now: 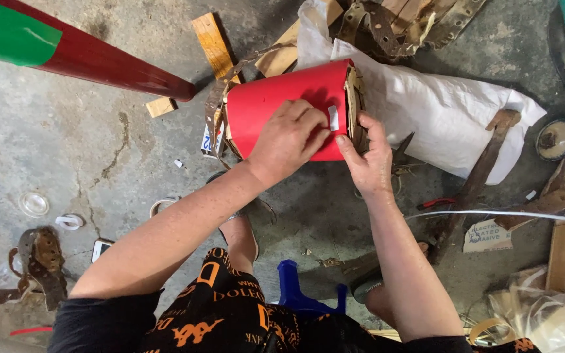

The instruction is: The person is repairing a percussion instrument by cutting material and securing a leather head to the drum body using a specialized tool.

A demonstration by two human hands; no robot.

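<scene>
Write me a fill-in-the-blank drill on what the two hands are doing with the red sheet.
1. Both hands press on a curved sheet coloured ____.
2. The left hand pins a small strip of ____ tape to the sheet.
3. The right hand rests at the sheet's ____ edge.
4. Behind the sheet lies a crumpled ____ sack.

Missing words: red; white; right; white
</scene>
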